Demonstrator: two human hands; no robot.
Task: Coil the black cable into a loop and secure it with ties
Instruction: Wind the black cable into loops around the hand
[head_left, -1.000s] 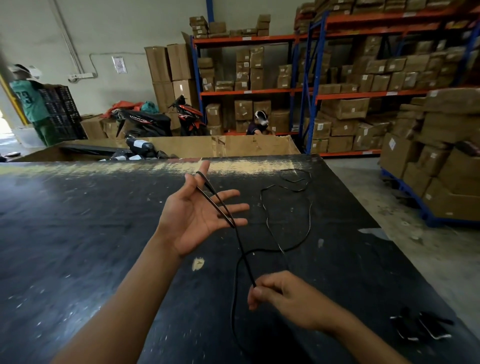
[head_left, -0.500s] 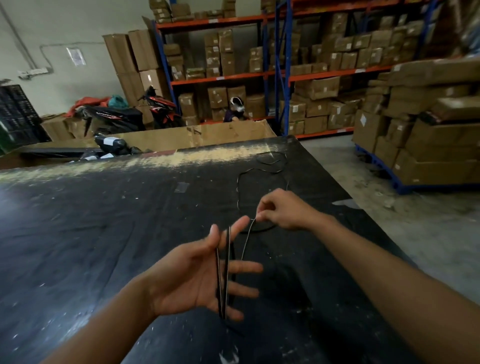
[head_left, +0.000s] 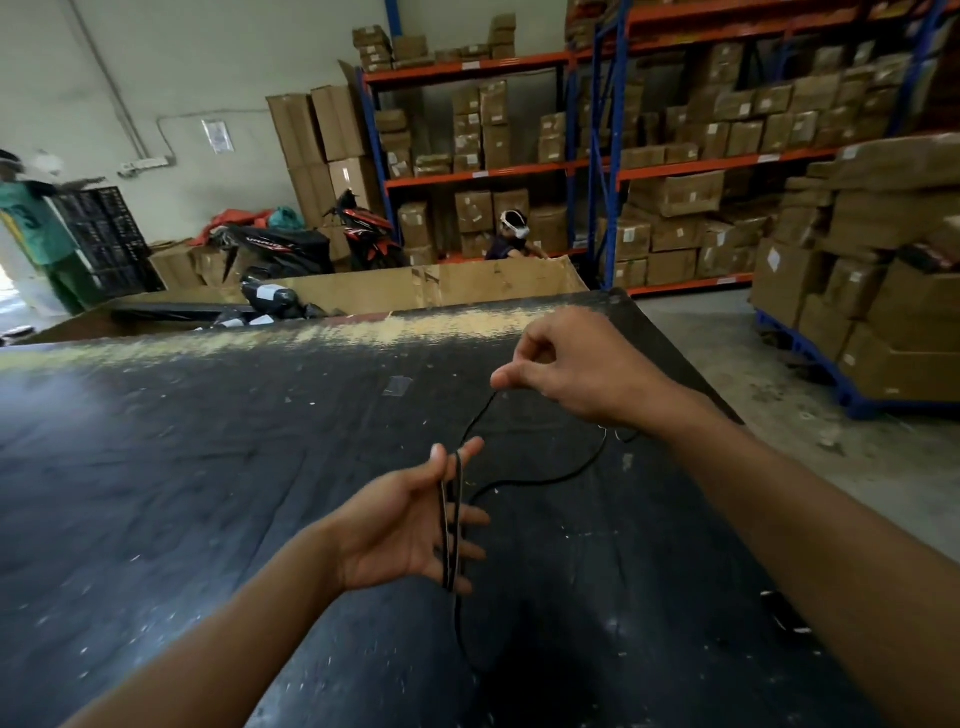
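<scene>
A thin black cable (head_left: 550, 480) is wound in a couple of turns around the spread fingers of my left hand (head_left: 410, 525), which is held palm up over the black table (head_left: 182, 467). From the fingertips the cable rises to my right hand (head_left: 566, 369), which pinches it between thumb and forefinger, farther out and to the right. Another stretch curves over the table under my right wrist, and a tail hangs below my left hand. No ties are clearly visible.
A small dark object (head_left: 784, 616) lies on the table near my right forearm. The table's right edge drops to a concrete floor with stacked cardboard boxes (head_left: 883, 249). An open cardboard bin (head_left: 441, 286), motorbikes and shelving stand beyond the far edge. A person (head_left: 36, 234) stands at far left.
My right hand has drawn the cable up and away to the far right, from close by my left fingertips. The turns stay on my left fingers. The camera has tilted.
</scene>
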